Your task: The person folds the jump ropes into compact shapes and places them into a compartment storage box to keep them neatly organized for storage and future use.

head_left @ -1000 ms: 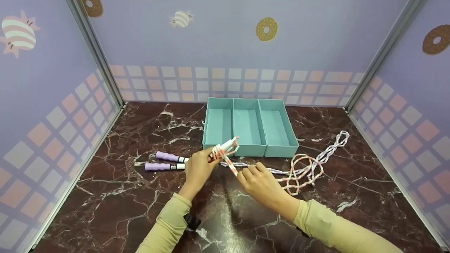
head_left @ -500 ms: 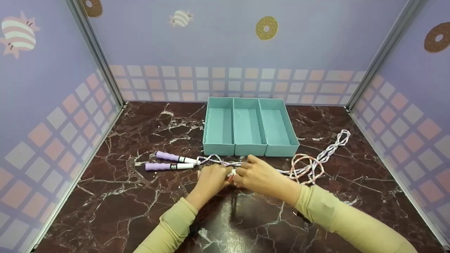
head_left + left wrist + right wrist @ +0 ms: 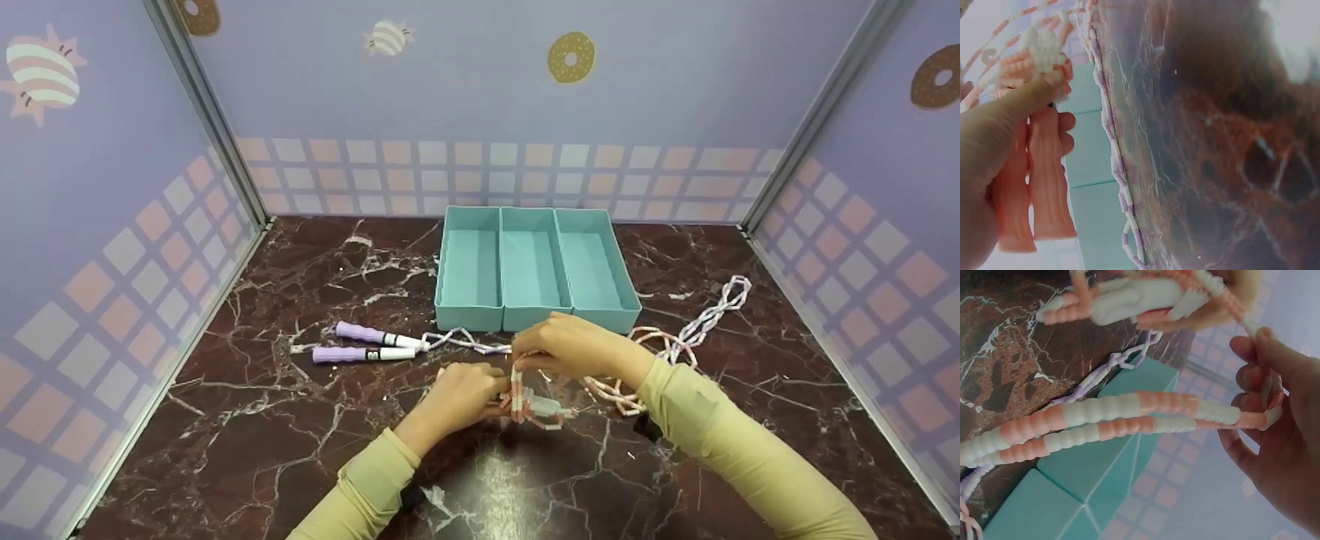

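Note:
My left hand (image 3: pixel 461 394) grips the two pink handles (image 3: pixel 1050 180) of a pink-and-white beaded jump rope. Several turns of its rope (image 3: pixel 1044 59) lie wound about the handles' white ends, by my left thumb. Above and right of them, my right hand (image 3: pixel 574 349) pinches the beaded rope (image 3: pixel 1112 408) between thumb and fingers, and a stretch runs taut down to the wound part. Looser pink-and-white rope trails to the right on the tabletop. Behind my left hand lies a second jump rope with purple handles (image 3: pixel 341 354); its purple-and-white rope (image 3: pixel 709 319) extends rightward.
Three teal boxes (image 3: pixel 469 318) stand side by side at the back middle, with nothing visible in them. The dark marbled tabletop (image 3: pixel 300 435) is bounded by patterned panels (image 3: pixel 480 90) at the back and both sides.
The handle ends, first raised and pointing up toward the boxes, have come down nearer the tabletop and point right. My right hand has moved from lower right to above them, still with the rope.

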`<control>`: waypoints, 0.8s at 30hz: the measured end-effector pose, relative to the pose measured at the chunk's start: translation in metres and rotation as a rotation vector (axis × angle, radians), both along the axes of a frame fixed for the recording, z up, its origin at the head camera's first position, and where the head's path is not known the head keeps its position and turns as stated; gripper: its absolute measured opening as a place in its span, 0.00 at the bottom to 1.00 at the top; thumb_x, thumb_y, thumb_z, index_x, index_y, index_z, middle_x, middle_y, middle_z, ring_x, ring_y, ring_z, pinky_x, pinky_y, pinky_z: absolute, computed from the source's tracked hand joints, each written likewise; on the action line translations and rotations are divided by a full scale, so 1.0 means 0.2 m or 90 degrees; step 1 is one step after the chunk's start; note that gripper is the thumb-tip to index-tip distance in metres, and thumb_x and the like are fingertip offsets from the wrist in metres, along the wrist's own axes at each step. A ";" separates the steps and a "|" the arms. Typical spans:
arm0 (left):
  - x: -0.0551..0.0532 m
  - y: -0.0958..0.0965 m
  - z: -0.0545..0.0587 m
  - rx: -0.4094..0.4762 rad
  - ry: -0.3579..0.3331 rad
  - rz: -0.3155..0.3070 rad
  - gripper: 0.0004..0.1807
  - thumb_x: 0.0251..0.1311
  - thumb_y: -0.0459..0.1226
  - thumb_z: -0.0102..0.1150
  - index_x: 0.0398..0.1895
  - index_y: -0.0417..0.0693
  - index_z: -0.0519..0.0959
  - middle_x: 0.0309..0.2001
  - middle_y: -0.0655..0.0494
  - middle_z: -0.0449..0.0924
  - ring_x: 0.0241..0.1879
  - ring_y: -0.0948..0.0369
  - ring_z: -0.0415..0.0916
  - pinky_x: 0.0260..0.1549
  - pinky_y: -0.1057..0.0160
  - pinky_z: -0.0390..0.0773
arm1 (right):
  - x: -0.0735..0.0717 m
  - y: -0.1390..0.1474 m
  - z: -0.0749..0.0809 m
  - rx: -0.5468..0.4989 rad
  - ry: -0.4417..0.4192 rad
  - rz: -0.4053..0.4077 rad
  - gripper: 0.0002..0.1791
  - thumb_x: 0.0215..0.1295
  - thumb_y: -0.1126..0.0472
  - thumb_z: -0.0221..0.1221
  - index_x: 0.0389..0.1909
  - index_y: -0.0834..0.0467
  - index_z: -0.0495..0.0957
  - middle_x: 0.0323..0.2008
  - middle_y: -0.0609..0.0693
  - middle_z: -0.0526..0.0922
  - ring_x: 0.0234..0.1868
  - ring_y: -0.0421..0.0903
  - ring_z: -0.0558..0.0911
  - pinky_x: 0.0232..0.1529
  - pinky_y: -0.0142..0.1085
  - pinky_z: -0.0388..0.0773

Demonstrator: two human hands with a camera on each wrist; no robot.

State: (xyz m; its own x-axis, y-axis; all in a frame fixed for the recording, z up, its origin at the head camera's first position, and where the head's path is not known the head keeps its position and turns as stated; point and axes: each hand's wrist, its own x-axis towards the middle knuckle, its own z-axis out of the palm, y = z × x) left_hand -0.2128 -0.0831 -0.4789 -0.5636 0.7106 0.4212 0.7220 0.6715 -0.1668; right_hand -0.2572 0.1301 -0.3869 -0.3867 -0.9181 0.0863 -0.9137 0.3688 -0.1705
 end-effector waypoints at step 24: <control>0.03 0.01 0.10 0.329 -0.211 0.014 0.15 0.53 0.50 0.70 0.38 0.53 0.86 0.38 0.56 0.89 0.26 0.64 0.80 0.26 0.70 0.78 | -0.20 0.11 -0.29 -0.248 -0.719 -0.026 0.14 0.78 0.56 0.45 0.34 0.52 0.76 0.24 0.37 0.74 0.22 0.30 0.72 0.24 0.23 0.71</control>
State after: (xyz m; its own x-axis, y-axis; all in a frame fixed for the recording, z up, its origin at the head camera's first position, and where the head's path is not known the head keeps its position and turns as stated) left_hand -0.2068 -0.0818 -0.4586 -0.7358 0.4476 0.5082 0.6646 0.6213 0.4151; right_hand -0.2979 0.1526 -0.4458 -0.4512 -0.8909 -0.0516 -0.1635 0.1394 -0.9767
